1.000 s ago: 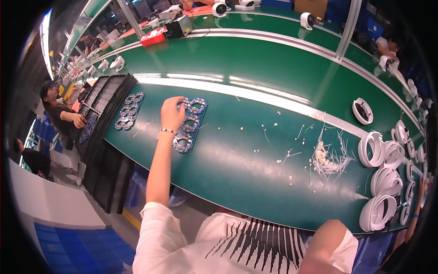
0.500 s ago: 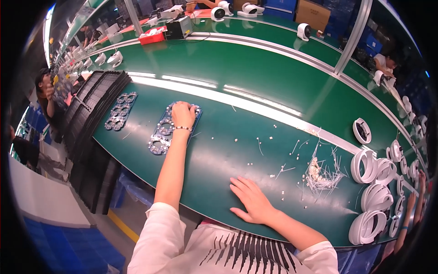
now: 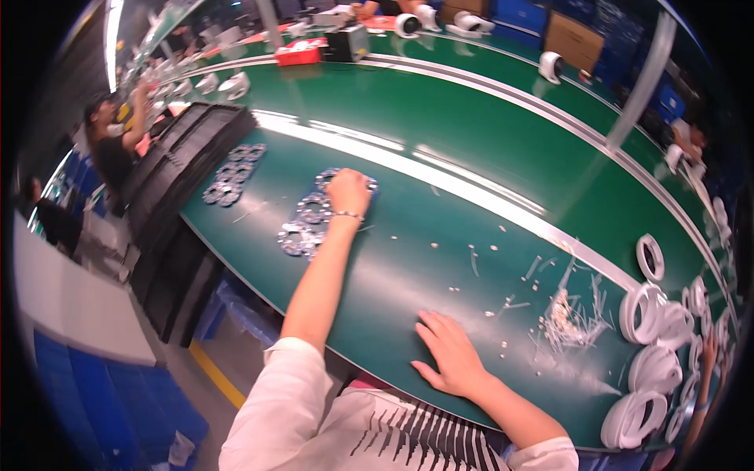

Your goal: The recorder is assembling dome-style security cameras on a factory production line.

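A blue circuit board panel [image 3: 314, 210] with rows of round cut-outs lies at the left of the green table. Over its far right end my left hand [image 3: 348, 193] is closed, gripping the board; its fingertips are hidden beneath the hand. A beaded bracelet circles that wrist. My right hand [image 3: 452, 357] rests palm down near the table's front edge, fingers stretched and slightly apart, holding nothing. A second circuit board panel [image 3: 234, 174] lies farther left, touched by neither hand.
Stacked black trays [image 3: 177, 161] stand at the left. A heap of white cable ties and small pale parts [image 3: 567, 322] lies right of my right hand. White ring-shaped housings [image 3: 635, 420] line the right end. A red bin [image 3: 298, 53] sits across the green conveyor [image 3: 440, 110].
The whole view has shifted, so the scene sits farther right and is more blurred. My left hand stays on the circuit board panel; my right hand stays flat on the table.
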Demonstrator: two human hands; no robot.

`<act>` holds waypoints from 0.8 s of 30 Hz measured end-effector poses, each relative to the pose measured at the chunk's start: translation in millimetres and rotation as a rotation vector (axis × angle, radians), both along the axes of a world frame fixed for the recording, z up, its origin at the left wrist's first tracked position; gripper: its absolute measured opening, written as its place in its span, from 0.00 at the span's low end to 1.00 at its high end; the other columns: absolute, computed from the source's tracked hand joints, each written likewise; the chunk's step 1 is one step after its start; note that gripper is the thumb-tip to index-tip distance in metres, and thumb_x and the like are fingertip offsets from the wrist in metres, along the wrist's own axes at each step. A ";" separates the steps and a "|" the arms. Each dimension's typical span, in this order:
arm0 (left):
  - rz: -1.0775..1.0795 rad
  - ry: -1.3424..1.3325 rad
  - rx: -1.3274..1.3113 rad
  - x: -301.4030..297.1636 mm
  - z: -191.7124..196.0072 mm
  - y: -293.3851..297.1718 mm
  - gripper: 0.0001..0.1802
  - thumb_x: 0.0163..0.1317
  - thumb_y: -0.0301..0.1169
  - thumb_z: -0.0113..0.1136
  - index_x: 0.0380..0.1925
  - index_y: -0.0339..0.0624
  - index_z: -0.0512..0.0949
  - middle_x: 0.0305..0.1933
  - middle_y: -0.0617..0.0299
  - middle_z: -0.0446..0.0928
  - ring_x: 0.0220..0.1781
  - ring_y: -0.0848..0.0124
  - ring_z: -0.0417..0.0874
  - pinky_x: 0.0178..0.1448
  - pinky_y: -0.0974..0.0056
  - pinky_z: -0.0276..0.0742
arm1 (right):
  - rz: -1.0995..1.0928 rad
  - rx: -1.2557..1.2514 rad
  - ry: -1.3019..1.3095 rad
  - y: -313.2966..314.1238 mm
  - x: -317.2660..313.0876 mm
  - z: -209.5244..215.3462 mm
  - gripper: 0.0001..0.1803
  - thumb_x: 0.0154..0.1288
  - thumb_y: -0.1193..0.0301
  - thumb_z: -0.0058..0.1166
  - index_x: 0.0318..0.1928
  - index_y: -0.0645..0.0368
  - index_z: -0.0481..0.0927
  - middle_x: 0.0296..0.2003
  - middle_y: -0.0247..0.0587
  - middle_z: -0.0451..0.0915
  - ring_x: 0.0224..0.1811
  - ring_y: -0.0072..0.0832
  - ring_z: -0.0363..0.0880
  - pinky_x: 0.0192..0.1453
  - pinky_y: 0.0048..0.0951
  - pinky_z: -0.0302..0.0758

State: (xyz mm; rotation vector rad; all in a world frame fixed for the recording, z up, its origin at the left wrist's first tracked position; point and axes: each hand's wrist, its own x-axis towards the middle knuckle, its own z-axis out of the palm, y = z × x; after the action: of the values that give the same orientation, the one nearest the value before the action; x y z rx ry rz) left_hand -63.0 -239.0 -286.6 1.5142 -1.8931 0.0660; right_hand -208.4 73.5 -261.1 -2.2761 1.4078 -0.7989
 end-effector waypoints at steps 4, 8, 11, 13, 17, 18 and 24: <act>0.017 -0.080 -0.076 -9.0 -11.0 -4.5 0.08 0.49 0.32 0.56 0.21 0.40 0.78 0.28 0.52 0.76 0.31 0.56 0.78 0.36 0.55 0.73 | -0.027 -0.025 0.029 3.8 0.3 0.3 0.34 0.48 0.65 0.58 0.55 0.63 0.61 0.59 0.52 0.58 0.59 0.48 0.58 0.62 0.47 0.56; 0.008 -0.038 -0.058 -12.4 -6.5 2.8 0.05 0.48 0.30 0.58 0.21 0.40 0.78 0.29 0.55 0.76 0.32 0.58 0.78 0.36 0.56 0.73 | -0.022 -0.076 0.023 5.2 1.7 -3.1 0.35 0.46 0.67 0.60 0.55 0.63 0.61 0.58 0.53 0.58 0.59 0.48 0.59 0.61 0.47 0.56; 0.002 -0.042 -0.060 -7.6 -6.6 3.3 0.05 0.48 0.30 0.58 0.21 0.40 0.78 0.29 0.56 0.77 0.32 0.58 0.78 0.36 0.56 0.73 | -0.030 -0.074 0.038 3.9 4.2 -3.1 0.35 0.46 0.68 0.60 0.56 0.63 0.61 0.58 0.54 0.58 0.59 0.48 0.59 0.61 0.48 0.57; -0.007 -0.024 -0.066 -7.1 -8.0 1.1 0.05 0.48 0.30 0.58 0.21 0.40 0.78 0.29 0.56 0.76 0.33 0.59 0.78 0.36 0.55 0.72 | -0.031 -0.096 0.034 4.2 3.9 -2.3 0.36 0.46 0.69 0.60 0.56 0.64 0.60 0.58 0.54 0.59 0.58 0.48 0.60 0.61 0.48 0.58; -0.001 -0.015 -0.062 -6.8 -9.9 0.9 0.07 0.49 0.31 0.58 0.21 0.38 0.77 0.29 0.56 0.76 0.33 0.60 0.79 0.35 0.55 0.71 | -0.038 -0.099 0.000 4.7 3.6 -4.6 0.38 0.46 0.70 0.60 0.57 0.65 0.57 0.58 0.54 0.59 0.58 0.48 0.61 0.60 0.48 0.58; 0.007 -0.019 -0.056 -6.6 -9.6 0.6 0.07 0.49 0.31 0.58 0.21 0.38 0.77 0.29 0.56 0.76 0.32 0.60 0.79 0.35 0.55 0.71 | -0.041 -0.111 -0.014 5.2 3.5 -5.6 0.39 0.46 0.70 0.60 0.58 0.65 0.56 0.58 0.54 0.59 0.58 0.48 0.61 0.60 0.48 0.59; 0.013 0.033 -0.049 -16.5 -5.1 4.6 0.07 0.49 0.32 0.59 0.21 0.40 0.78 0.28 0.54 0.76 0.32 0.57 0.78 0.37 0.56 0.74 | -0.061 -0.100 -0.029 8.1 -0.5 -6.3 0.41 0.47 0.71 0.59 0.60 0.65 0.51 0.59 0.54 0.58 0.58 0.48 0.61 0.60 0.48 0.58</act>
State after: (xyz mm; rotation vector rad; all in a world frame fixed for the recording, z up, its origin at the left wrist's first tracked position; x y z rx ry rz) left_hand -79.5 -234.5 -291.7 1.4863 -1.8425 0.0930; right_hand -208.8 81.6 -267.4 -2.2956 1.4611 -0.9371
